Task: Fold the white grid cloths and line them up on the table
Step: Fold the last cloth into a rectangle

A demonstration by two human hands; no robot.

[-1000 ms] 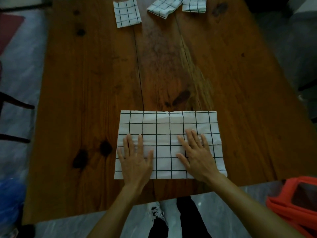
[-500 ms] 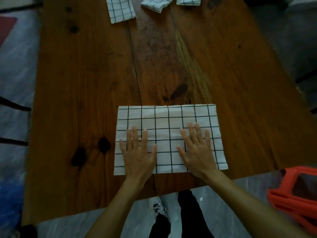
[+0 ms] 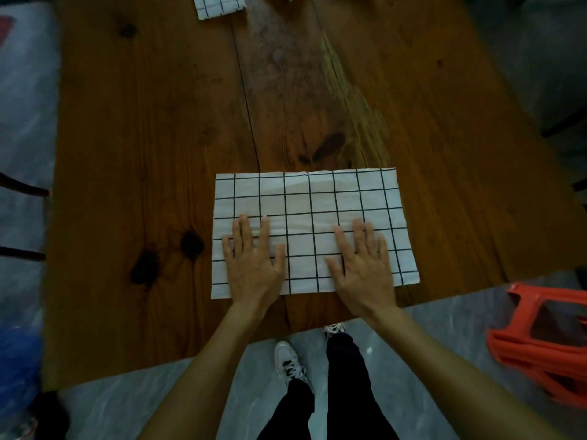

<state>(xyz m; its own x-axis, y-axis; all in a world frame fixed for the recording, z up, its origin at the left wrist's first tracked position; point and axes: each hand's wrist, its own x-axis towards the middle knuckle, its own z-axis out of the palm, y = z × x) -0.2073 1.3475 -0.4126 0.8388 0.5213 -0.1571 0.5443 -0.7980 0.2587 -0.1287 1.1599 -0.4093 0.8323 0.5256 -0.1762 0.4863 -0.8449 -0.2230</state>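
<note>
Left hand (image 3: 252, 265) and right hand (image 3: 365, 268) are lying flat, fingers spread, pressing on the cloth (image 3: 313, 201), gripping nothing. Cloth is sitting at the near edge of the table (image 3: 143, 138); a folded cloth (image 3: 219, 6) is lying well apart at the far edge. Orange stool (image 3: 540, 338) is standing on the floor, right of the table.

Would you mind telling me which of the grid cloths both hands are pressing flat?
The large grid cloth at the near table edge, under the left hand and right hand; the folded cloth lies far away.
</note>
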